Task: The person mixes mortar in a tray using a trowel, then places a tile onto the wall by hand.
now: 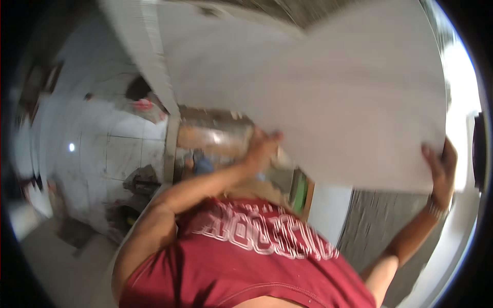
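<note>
A large pale flat board [354,97] fills the upper right of the head view, tilted in front of me. My right hand [442,167] is closed round its right edge near the lower corner, the thumb lying on the near face. A metal-looking band circles that wrist. At the board's lower left edge is my left hand [263,147], closed on it, with the thumb against the near face. This hand is blurred, and its other fingers are partly hidden. I wear a red shirt [246,256] with pale lettering.
On the left, dusty light floor tiles [118,154] carry a dark object with something red [143,104] and other dark clutter [138,179]. A pale upright post or wall edge [154,61] stands beside the board. Below it is a brown ledge [213,139]. A green panel with a wooden edge [299,190] is near my waist.
</note>
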`<state>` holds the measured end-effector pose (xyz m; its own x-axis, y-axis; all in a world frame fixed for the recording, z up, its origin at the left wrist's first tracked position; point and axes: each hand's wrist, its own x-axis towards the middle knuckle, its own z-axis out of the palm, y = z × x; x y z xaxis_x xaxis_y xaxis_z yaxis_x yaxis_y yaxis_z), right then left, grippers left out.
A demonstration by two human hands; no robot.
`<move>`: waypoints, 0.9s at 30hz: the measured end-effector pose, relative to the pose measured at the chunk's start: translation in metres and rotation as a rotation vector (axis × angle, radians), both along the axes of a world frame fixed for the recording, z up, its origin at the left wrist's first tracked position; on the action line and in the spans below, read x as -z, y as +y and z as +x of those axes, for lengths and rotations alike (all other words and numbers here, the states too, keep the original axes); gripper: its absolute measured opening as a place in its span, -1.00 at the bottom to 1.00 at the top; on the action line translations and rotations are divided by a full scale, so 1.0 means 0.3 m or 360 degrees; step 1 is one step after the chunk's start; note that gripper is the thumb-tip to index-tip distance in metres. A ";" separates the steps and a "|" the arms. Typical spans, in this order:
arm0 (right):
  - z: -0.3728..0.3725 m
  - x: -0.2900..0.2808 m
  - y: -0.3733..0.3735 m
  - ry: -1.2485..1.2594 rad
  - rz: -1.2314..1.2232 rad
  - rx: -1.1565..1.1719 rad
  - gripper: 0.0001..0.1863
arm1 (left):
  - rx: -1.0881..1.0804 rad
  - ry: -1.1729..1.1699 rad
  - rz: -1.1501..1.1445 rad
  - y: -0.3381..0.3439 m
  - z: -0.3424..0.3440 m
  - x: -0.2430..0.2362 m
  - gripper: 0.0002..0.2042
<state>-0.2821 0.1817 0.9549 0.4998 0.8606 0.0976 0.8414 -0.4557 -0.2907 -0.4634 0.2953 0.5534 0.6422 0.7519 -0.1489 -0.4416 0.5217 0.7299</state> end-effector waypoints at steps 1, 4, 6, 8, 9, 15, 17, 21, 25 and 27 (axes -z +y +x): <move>0.034 0.048 -0.028 0.0019 -0.0125 0.0007 -0.53 | 0.0195 0.0014 0.0101 0.001 0.003 0.056 -0.54; 0.075 0.245 -0.112 0.0332 0.0040 0.0050 -0.64 | 0.0762 -0.0005 -0.0098 -0.034 0.120 0.216 -0.44; 0.140 0.426 -0.208 0.0342 0.0262 -0.0035 -0.65 | 0.1003 0.0323 0.0017 -0.046 0.160 0.346 -0.45; 0.031 0.497 -0.263 0.0256 -0.0059 0.0142 -0.75 | 0.1457 0.0847 0.0490 0.003 0.081 0.466 -0.51; -0.004 0.532 -0.324 0.0164 -0.0084 0.0217 -0.79 | 0.1739 0.0968 0.0867 0.013 0.095 0.509 -0.57; -0.098 0.970 -0.666 0.0223 -0.0213 0.0792 -0.83 | 0.1732 0.1512 0.1726 0.165 -0.174 0.860 -0.90; -0.084 1.153 -0.824 0.0310 -0.0272 0.1015 -0.85 | 0.1795 0.1863 0.2098 0.204 -0.290 0.849 -0.79; -0.056 1.449 -1.039 0.0491 -0.0388 0.1389 -0.80 | 0.1899 0.2407 0.1702 0.241 -0.474 0.721 -0.76; -0.018 1.581 -1.202 0.0511 -0.0522 0.1713 -0.77 | 0.1602 0.2485 0.1091 0.180 -0.454 0.553 -0.82; 0.011 1.606 -1.261 0.0529 -0.0537 0.1767 -0.78 | 0.1506 0.2380 0.0992 0.137 -0.474 0.567 -0.76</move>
